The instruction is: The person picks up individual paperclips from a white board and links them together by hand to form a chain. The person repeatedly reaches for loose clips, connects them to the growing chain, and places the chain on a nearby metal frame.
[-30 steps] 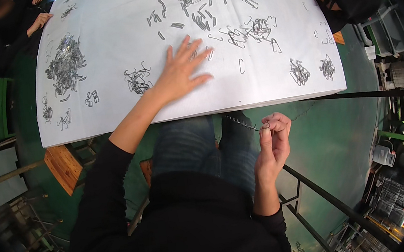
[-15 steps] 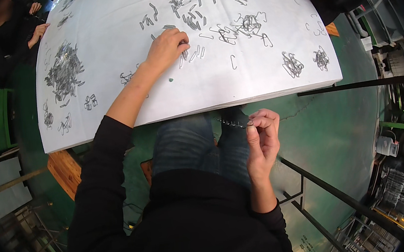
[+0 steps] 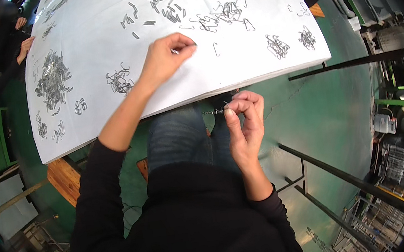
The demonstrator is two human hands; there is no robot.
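My left hand is over the white tabletop, thumb and forefinger pinched together. A small dark bit shows at the fingertips, too little to name. Lower down, in front of the table's near edge, my right hand pinches a thin metal chain between thumb and fingers. The chain stretches left over my legs, and a curved wire end rises above the thumb. Beyond my left hand lie loose short metal links. A single C-shaped wire hook rests to its right.
Wire hooks lie in heaps, one beyond my hands, one at left and one at right. A larger pile of links sits far left. Other people's hands are at the left edge. A dark metal bar crosses the right.
My left hand has lifted off the links and turned, its pinched fingertips now pointing right. The right hand keeps hold of the chain. The whole view has shifted slightly.
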